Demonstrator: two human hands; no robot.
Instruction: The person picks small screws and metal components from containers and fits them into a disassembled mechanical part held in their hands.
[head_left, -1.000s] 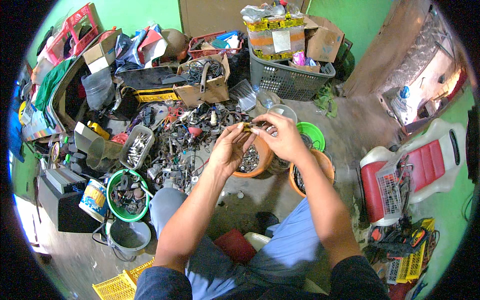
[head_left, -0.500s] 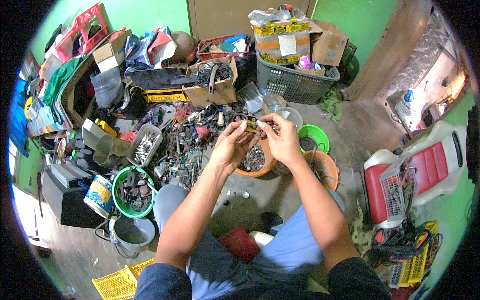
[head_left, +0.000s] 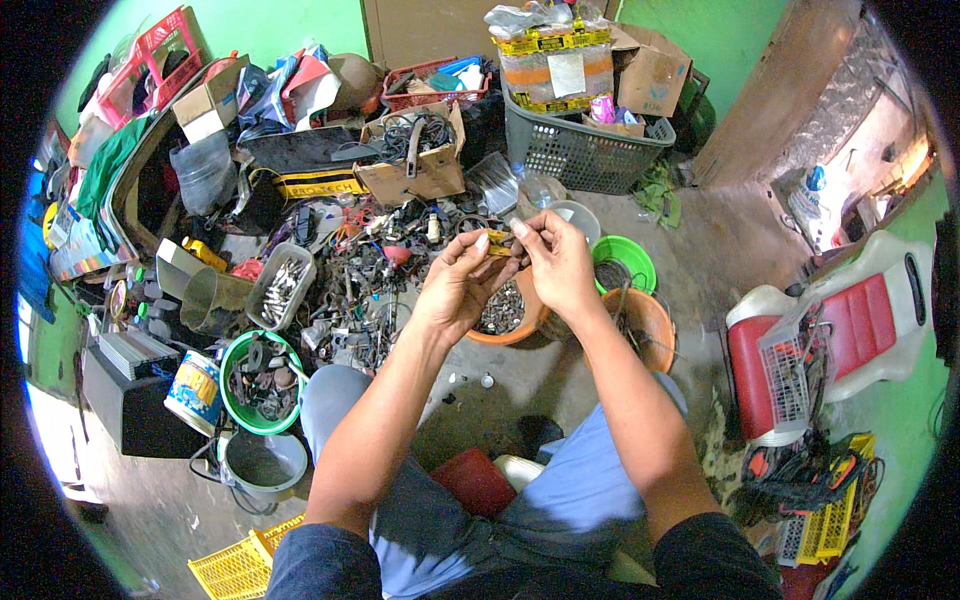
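Cluttered scrap workshop; metal-parts pile (head_left: 370, 290) (bowls (head_left: 645, 320), crate (head_left: 580, 150)) covers floor.

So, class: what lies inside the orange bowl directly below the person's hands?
The orange bowl holds a heap of small grey metal pieces. The left hand and right hand cover its upper part, so the rest of the contents cannot be seen.

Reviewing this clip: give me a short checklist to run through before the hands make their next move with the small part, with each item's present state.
1. Small yellowish part pinched between both hands: ok.
2. Left hand has fingertips on the part: ok.
3. Right hand has fingertips on the part: ok.
4. Orange bowl of small metal pieces sits below the hands: ok.
5. Firmness of the grip on the part: cannot tell, too small.
6. Room in the second orange bowl and green bowl: cannot tell, partly hidden by the right forearm.
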